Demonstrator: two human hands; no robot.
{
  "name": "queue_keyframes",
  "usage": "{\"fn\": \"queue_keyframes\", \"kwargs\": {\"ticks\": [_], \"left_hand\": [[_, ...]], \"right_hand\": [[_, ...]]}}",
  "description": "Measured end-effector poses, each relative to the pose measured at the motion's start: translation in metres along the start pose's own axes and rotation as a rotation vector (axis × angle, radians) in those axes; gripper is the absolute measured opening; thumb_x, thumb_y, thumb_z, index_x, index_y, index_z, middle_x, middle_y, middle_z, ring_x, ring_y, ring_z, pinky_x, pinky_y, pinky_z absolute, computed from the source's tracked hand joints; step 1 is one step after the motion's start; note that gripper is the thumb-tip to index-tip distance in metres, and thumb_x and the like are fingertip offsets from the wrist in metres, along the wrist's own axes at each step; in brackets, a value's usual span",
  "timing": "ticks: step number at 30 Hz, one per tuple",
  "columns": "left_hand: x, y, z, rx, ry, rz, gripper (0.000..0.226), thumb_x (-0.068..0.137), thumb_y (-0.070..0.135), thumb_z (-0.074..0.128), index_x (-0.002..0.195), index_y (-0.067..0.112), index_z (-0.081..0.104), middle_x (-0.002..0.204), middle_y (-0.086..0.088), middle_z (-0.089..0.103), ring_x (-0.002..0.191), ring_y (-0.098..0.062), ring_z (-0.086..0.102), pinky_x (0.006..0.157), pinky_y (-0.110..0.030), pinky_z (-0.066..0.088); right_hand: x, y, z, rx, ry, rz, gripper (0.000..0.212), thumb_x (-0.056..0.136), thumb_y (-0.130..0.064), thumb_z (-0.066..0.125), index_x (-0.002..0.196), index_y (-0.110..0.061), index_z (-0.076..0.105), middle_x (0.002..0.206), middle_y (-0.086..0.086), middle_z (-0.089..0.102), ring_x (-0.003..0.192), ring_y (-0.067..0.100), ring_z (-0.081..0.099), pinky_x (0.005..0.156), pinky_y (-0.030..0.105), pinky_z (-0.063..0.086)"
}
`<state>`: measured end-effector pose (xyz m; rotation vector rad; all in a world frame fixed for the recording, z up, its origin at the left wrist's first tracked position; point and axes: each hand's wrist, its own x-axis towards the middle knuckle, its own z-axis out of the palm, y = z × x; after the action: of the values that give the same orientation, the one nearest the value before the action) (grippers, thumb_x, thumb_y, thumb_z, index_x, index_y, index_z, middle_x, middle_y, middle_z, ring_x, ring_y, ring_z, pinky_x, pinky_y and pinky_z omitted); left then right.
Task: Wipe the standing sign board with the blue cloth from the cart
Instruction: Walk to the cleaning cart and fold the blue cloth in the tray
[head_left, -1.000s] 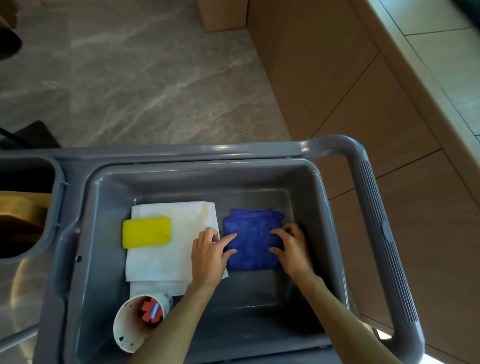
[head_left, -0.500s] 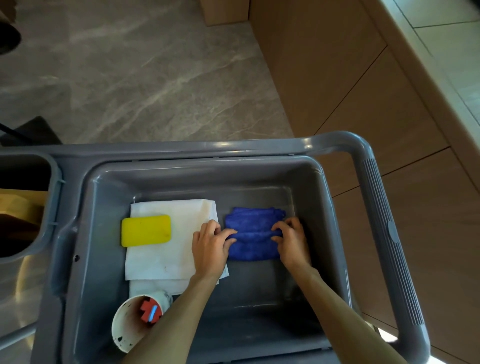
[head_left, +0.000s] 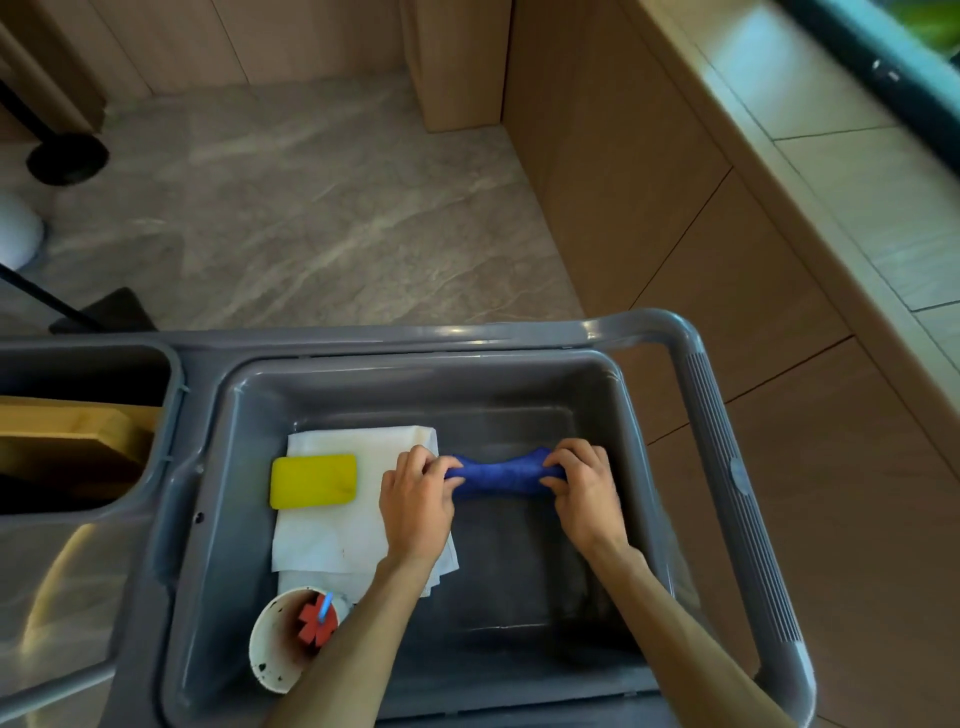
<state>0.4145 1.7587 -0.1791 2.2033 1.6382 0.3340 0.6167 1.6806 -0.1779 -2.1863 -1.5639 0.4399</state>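
head view: the blue cloth (head_left: 506, 474) lies bunched in the grey cart tub (head_left: 415, 374), its long axis running left to right, with the left hand (head_left: 415, 501) and right hand (head_left: 584, 491) each pinching one end, equally near. the cloth's ends are hidden under the fingers, and no sign board can be made out.

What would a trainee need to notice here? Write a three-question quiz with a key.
1. True or false: both hands grip the blue cloth.
2. What lies on the white cloth? A) yellow sponge B) brush C) bottle
3. Fill in: the white cup stands in the tub's near-____ corner.

Key: 1. True: left hand and right hand hold its two ends. 2. A, the yellow sponge. 3. left, inside the grey tub.
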Motion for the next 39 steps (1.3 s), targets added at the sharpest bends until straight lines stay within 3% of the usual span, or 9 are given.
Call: {"fn": "queue_keyframes", "kwargs": {"ticks": [3, 7, 10, 13, 17, 24, 29, 33, 39], "left_hand": [[0.004, 0.01, -0.021, -0.047, 0.052, -0.033, 0.016, 0.078, 0.015, 0.083, 0.092, 0.019, 0.077, 0.089, -0.004, 0.064, 0.084, -0.028, 0.062, 0.063, -0.038, 0.049], [0.011, 0.028, -0.049, -0.136, 0.122, -0.065, 0.014, 0.084, 0.017, 0.078, 0.097, 0.019, 0.077, 0.093, -0.003, 0.063, 0.08, -0.024, 0.063, 0.06, -0.029, 0.046], [0.021, 0.038, -0.074, -0.198, 0.102, -0.06, 0.011, 0.089, 0.022, 0.071, 0.099, 0.023, 0.075, 0.096, 0.001, 0.059, 0.082, -0.022, 0.063, 0.064, -0.034, 0.051], [0.028, 0.049, -0.1, -0.287, 0.107, -0.008, 0.008, 0.09, 0.021, 0.069, 0.096, 0.025, 0.073, 0.092, 0.007, 0.052, 0.08, -0.016, 0.058, 0.064, -0.029, 0.044], [0.035, 0.061, -0.137, -0.366, 0.162, 0.079, 0.009, 0.088, 0.014, 0.072, 0.095, 0.018, 0.075, 0.09, 0.005, 0.051, 0.08, -0.018, 0.058, 0.07, -0.031, 0.047], [0.038, 0.075, -0.202, -0.439, 0.254, 0.208, 0.014, 0.085, 0.009, 0.073, 0.095, 0.016, 0.077, 0.089, -0.005, 0.064, 0.082, -0.021, 0.062, 0.079, -0.034, 0.05], [0.036, 0.083, -0.243, -0.285, 0.253, 0.261, 0.006, 0.094, 0.026, 0.064, 0.099, 0.03, 0.065, 0.078, 0.004, 0.07, 0.074, -0.023, 0.065, 0.067, -0.037, 0.053], [0.034, 0.09, -0.27, -0.221, 0.29, 0.269, 0.004, 0.097, 0.03, 0.059, 0.096, 0.034, 0.059, 0.072, 0.006, 0.066, 0.069, -0.022, 0.062, 0.062, -0.038, 0.051], [0.029, 0.098, -0.296, -0.247, 0.296, 0.268, 0.009, 0.095, 0.027, 0.063, 0.1, 0.033, 0.067, 0.081, 0.014, 0.073, 0.079, -0.01, 0.066, 0.074, -0.04, 0.057]], "right_hand": [[0.006, -0.015, -0.021, 0.03, 0.067, -0.005, 0.009, 0.087, -0.009, 0.071, 0.096, -0.01, 0.07, 0.112, 0.002, 0.064, 0.102, 0.022, 0.053, 0.086, 0.037, 0.053], [0.012, -0.029, -0.051, 0.076, 0.108, -0.019, 0.01, 0.088, -0.008, 0.071, 0.097, -0.009, 0.069, 0.109, 0.003, 0.058, 0.1, 0.022, 0.054, 0.084, 0.035, 0.054], [0.019, -0.039, -0.076, 0.131, 0.137, -0.028, 0.011, 0.088, -0.005, 0.069, 0.098, -0.011, 0.068, 0.105, 0.0, 0.051, 0.09, 0.016, 0.054, 0.077, 0.03, 0.054], [0.024, -0.051, -0.1, 0.189, 0.147, -0.002, 0.013, 0.09, -0.006, 0.064, 0.096, -0.017, 0.064, 0.102, -0.007, 0.041, 0.082, 0.004, 0.051, 0.07, 0.024, 0.05], [0.029, -0.069, -0.132, 0.221, 0.155, -0.034, 0.011, 0.092, -0.007, 0.063, 0.099, -0.016, 0.062, 0.103, -0.003, 0.043, 0.08, 0.012, 0.053, 0.073, 0.034, 0.054], [0.033, -0.108, -0.194, 0.28, 0.192, -0.094, 0.022, 0.095, -0.015, 0.062, 0.088, -0.035, 0.056, 0.096, -0.018, 0.041, 0.082, 0.002, 0.053, 0.064, 0.004, 0.046], [0.033, -0.135, -0.229, 0.258, 0.21, -0.136, 0.012, 0.096, -0.019, 0.063, 0.093, -0.03, 0.062, 0.099, -0.011, 0.05, 0.087, 0.011, 0.057, 0.075, 0.026, 0.055], [0.031, -0.155, -0.252, 0.251, 0.235, -0.171, 0.01, 0.096, -0.018, 0.062, 0.095, -0.027, 0.064, 0.1, -0.01, 0.052, 0.089, 0.008, 0.057, 0.073, 0.02, 0.048], [0.025, -0.169, -0.271, 0.247, 0.253, -0.235, 0.01, 0.094, -0.012, 0.064, 0.093, -0.021, 0.068, 0.097, -0.008, 0.053, 0.084, 0.005, 0.056, 0.064, 0.01, 0.042]]}}
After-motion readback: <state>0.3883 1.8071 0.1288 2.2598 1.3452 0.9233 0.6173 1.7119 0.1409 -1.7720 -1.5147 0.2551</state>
